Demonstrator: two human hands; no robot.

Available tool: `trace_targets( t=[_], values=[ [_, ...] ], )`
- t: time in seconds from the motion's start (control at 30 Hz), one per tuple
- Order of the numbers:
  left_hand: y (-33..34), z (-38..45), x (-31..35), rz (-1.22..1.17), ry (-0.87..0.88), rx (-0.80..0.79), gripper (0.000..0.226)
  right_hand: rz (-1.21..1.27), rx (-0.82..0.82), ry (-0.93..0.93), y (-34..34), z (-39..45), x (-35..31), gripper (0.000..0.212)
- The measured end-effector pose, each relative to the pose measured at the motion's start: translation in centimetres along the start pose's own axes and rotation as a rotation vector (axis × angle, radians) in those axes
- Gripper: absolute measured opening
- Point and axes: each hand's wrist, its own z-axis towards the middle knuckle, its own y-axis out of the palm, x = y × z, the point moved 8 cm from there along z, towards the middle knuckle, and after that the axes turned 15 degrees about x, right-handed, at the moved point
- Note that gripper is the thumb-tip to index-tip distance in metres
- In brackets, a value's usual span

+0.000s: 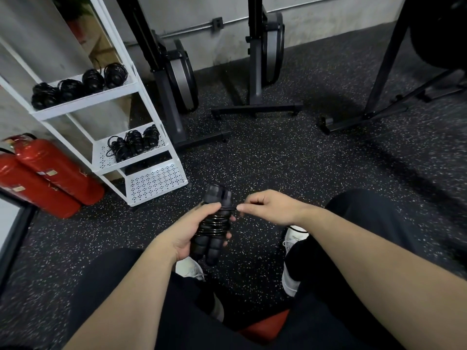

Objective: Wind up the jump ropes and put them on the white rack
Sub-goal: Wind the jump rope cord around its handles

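Winding in progress: left hand (194,231) is gripping the paired handles of the jump rope (214,223) side by side, keeping them steady as a core. Right hand (267,207) is pinching the cord just beside the coils, holding it taut, probably so each turn sits tight. White rack (141,97) is standing near on the left, its shelves already carrying wound ropes (78,84).

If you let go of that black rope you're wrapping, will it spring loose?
Probably. The cord looks thin and springy, pulled taut by the right hand. The coils on the handles look smooth, so they may slip. The left hand grips them.
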Motion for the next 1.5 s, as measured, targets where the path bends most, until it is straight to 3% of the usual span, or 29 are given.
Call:
trace_targets(
  t=[0.07,0.17,0.33,0.5,0.73,0.97,1.1,1.4,1.5],
  values=[
    [-0.8,0.1,0.5,-0.113,0.012,-0.019,0.046,0.042,-0.024,0.021,-0.3,-0.2,-0.2,0.034],
    [-1.8,0.2,1.4,-0.27,0.042,-0.103,0.074,0.126,-0.048,0.057,-1.4,-0.2,-0.5,0.032],
    [-1.3,-0.3,1.5,-0.228,0.044,-0.217,0.075,0.038,-0.047,0.036,-2.6,0.2,0.4,0.015],
    [0.2,-0.3,-0.2,0.107,0.016,-0.291,0.079,-0.068,0.101,0.113,-3.0,0.7,2.1,0.022],
    [1.4,0.4,-1.1,0.932,0.208,-0.219,0.04,-0.394,0.159,0.13,-3.1,0.9,2.5,0.035],
    [2.8,0.9,-1.7,1.173,0.292,-0.137,0.079,-0.458,0.226,0.083,-2.4,0.9,1.5,0.027],
    [2.7,1.4,-1.8,1.292,0.304,-0.098,0.055,-0.458,0.274,0.019,-1.9,0.6,0.2,0.026],
    [1.4,2.9,-1.7,1.09,0.264,0.07,0.049,-0.519,0.275,-0.188,-0.1,0.0,-3.3,0.02],
    [1.0,3.2,-1.8,0.962,0.232,0.132,0.059,-0.519,0.244,-0.243,0.5,0.2,-3.8,0.023]
  ],
)
